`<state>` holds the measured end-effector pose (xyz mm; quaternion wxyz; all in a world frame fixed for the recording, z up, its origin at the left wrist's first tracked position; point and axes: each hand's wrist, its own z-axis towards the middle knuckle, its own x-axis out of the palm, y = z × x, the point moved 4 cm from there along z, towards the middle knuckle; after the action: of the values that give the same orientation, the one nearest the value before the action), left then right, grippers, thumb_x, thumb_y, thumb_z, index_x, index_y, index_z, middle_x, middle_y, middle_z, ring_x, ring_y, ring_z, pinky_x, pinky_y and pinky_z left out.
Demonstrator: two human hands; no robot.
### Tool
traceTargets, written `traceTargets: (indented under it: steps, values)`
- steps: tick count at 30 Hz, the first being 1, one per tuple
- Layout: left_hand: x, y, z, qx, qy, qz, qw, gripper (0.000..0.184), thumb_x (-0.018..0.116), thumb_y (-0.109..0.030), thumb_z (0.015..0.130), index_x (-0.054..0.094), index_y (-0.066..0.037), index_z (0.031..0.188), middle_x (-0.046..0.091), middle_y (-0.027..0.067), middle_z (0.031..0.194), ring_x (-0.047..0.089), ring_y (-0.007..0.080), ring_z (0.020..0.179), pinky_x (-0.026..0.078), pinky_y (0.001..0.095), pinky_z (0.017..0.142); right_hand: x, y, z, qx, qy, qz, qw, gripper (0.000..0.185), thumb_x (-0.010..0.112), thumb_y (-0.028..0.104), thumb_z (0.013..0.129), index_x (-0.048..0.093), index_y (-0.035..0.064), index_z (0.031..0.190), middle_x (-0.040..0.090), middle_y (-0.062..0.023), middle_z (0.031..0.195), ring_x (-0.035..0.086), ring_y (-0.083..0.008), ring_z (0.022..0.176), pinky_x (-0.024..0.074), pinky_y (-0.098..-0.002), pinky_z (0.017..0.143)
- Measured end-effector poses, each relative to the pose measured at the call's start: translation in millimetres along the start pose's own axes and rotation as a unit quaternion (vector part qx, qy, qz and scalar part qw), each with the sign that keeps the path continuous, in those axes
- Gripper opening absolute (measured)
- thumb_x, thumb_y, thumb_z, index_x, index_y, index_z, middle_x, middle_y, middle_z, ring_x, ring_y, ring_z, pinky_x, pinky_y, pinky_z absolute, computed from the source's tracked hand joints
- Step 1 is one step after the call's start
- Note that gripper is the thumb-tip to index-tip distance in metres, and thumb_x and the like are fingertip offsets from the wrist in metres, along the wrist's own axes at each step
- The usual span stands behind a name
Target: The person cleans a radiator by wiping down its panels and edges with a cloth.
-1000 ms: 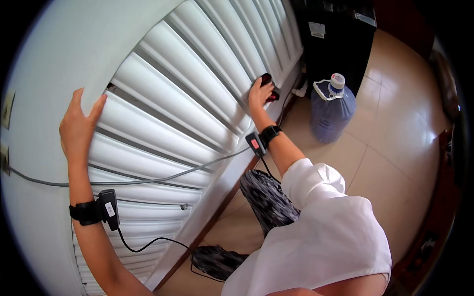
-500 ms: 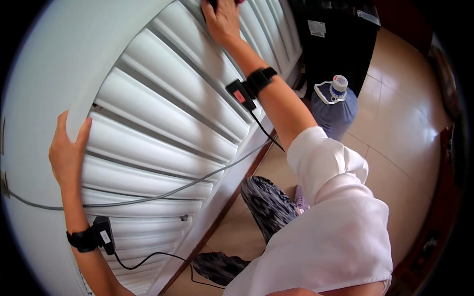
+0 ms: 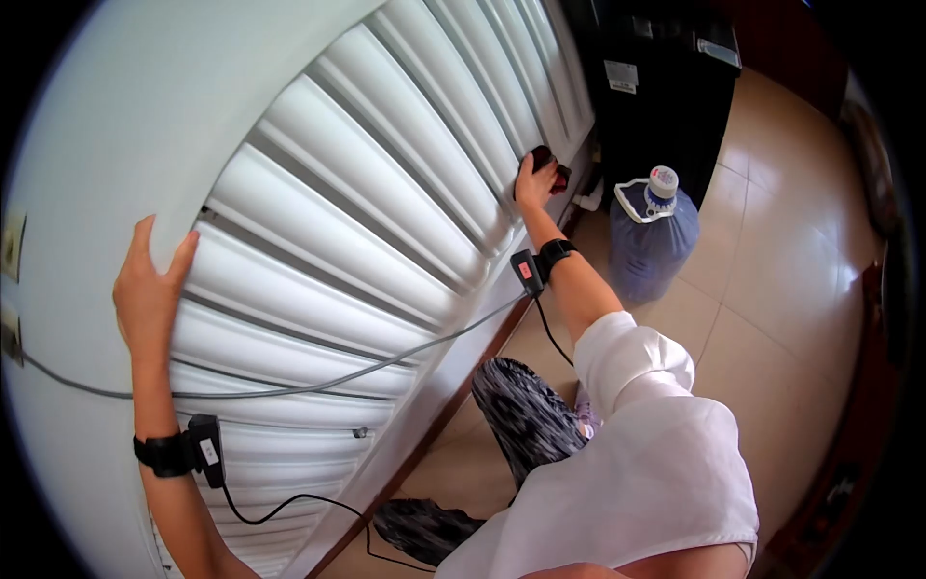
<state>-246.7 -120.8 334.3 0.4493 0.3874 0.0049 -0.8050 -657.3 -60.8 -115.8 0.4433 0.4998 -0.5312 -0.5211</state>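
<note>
A white radiator [image 3: 328, 207] with rounded columns is set along the wall in front of me. My right hand [image 3: 536, 181] is at its lower edge, fingers closed over a small black and dark red object [image 3: 547, 166] pressed to a column; I cannot make out its kind. Up by the radiator's top edge, my left hand [image 3: 152, 294] rests with thumb and fingers spread, holding nothing. A grey cable [image 3: 289, 394] runs across the columns, passing by the left forearm. Each wrist wears a black strap with a small wired box.
To the right, a large water bottle [image 3: 651, 236] with a white cap and handle stands on the tiled floor [image 3: 762, 289]. Behind it is a black cabinet [image 3: 656, 106]. A white pipe fitting [image 3: 588, 200] sticks out near the radiator's end. My knees are below, close to the wall.
My right hand has slid down the radiator from near its top to the lower edge, taking the dark object along. My left hand stays at about the same place.
</note>
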Motion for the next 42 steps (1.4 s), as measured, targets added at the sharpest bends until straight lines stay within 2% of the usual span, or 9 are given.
traceTargets:
  steps: [6, 14, 16, 20, 24, 28, 34, 38, 42]
  values:
    - [-5, -6, 3, 0.006, 0.038, -0.023, 0.999, 0.054, 0.063, -0.048, 0.083, 0.055, -0.009, 0.12, 0.066, 0.0164, 0.105, 0.063, 0.0352, 0.094, 0.05, 0.039, 0.081, 30, 40, 70, 0.194, 0.062, 0.118, 0.972, 0.081, 0.041, 0.061, 0.087, 0.035, -0.0004, 0.14, 0.034, -0.0199, 0.145, 0.032, -0.039, 0.133, 0.0334, -0.0498, 0.105]
    - [-5, -9, 1, -0.008, 0.057, -0.039, 0.998, 0.049, 0.063, -0.046, 0.084, 0.056, -0.011, 0.118, 0.067, 0.0141, 0.102, 0.064, 0.0337, 0.092, 0.05, 0.0377, 0.08, -2, 310, 21, -0.208, 0.024, 0.081, 0.974, 0.074, 0.04, 0.058, 0.088, 0.035, 0.0052, 0.14, 0.035, -0.014, 0.146, 0.025, -0.035, 0.137, 0.0197, -0.0576, 0.108]
    - [-4, -9, 0, -0.027, 0.058, -0.029, 0.998, 0.048, 0.063, -0.044, 0.084, 0.056, -0.012, 0.119, 0.067, 0.0137, 0.102, 0.065, 0.0328, 0.091, 0.05, 0.0372, 0.08, 5, 326, 24, -0.309, 0.067, 0.048, 0.947, 0.069, 0.037, 0.045, 0.096, 0.021, 0.002, 0.147, 0.018, -0.0176, 0.154, 0.012, -0.037, 0.142, 0.0085, -0.0495, 0.114]
    - [0, -5, 1, -0.026, 0.052, -0.024, 0.998, 0.048, 0.062, -0.043, 0.084, 0.056, -0.013, 0.121, 0.067, 0.0135, 0.103, 0.065, 0.0323, 0.092, 0.05, 0.0371, 0.081, -4, 276, 20, -0.499, -0.01, 0.128, 0.857, 0.059, 0.042, 0.045, 0.093, 0.034, 0.0157, 0.144, 0.03, -0.0093, 0.151, 0.023, -0.0373, 0.139, 0.0166, -0.051, 0.111]
    - [3, -3, -2, -0.021, 0.033, -0.01, 0.999, 0.049, 0.064, -0.043, 0.083, 0.056, -0.011, 0.119, 0.067, 0.0133, 0.102, 0.065, 0.0319, 0.09, 0.05, 0.037, 0.079, 1, 183, 49, -0.4, 0.019, 0.083, 0.912, 0.073, 0.044, 0.051, 0.091, 0.024, 0.0076, 0.147, 0.021, -0.0099, 0.155, 0.012, -0.0371, 0.142, 0.0134, -0.0611, 0.108]
    - [4, 0, -2, 0.003, 0.009, -0.017, 1.0, 0.049, 0.066, -0.043, 0.082, 0.057, -0.011, 0.117, 0.068, 0.0122, 0.1, 0.065, 0.0305, 0.089, 0.051, 0.0364, 0.078, 9, 94, 68, -0.197, 0.011, 0.135, 0.971, 0.081, 0.04, 0.059, 0.091, 0.016, 0.0083, 0.15, 0.015, -0.0153, 0.155, 0.008, -0.0393, 0.143, 0.0127, -0.0512, 0.113]
    - [-4, -8, -1, -0.016, 0.039, -0.024, 0.999, 0.053, 0.065, -0.044, 0.083, 0.055, -0.006, 0.12, 0.065, 0.0178, 0.108, 0.063, 0.035, 0.098, 0.049, 0.0377, 0.084, 11, -1, 97, -0.025, 0.02, 0.029, 0.999, 0.089, 0.039, 0.067, 0.086, 0.018, 0.0078, 0.149, 0.016, -0.0221, 0.152, 0.016, -0.044, 0.139, 0.0151, -0.0499, 0.114]
    - [-2, -3, -2, 0.014, -0.003, -0.02, 1.0, 0.052, 0.067, -0.046, 0.081, 0.057, -0.008, 0.115, 0.067, 0.0132, 0.1, 0.064, 0.0325, 0.089, 0.051, 0.0373, 0.076, 41, -2, 127, 0.303, 0.067, 0.198, 0.93, 0.078, 0.046, 0.056, 0.084, 0.029, 0.0096, 0.145, 0.028, -0.0138, 0.15, 0.037, -0.0309, 0.132, 0.0327, -0.0452, 0.107]
    - [-2, -1, 1, 0.039, -0.011, 0.003, 0.999, 0.055, 0.067, -0.048, 0.08, 0.058, -0.006, 0.114, 0.067, 0.0142, 0.1, 0.065, 0.0339, 0.086, 0.052, 0.0376, 0.073, 69, 95, 188, 0.162, 0.011, 0.047, 0.986, 0.063, 0.038, 0.051, 0.087, 0.05, 0.0089, 0.133, 0.048, -0.0125, 0.139, 0.041, -0.0259, 0.131, 0.0341, -0.0383, 0.106]
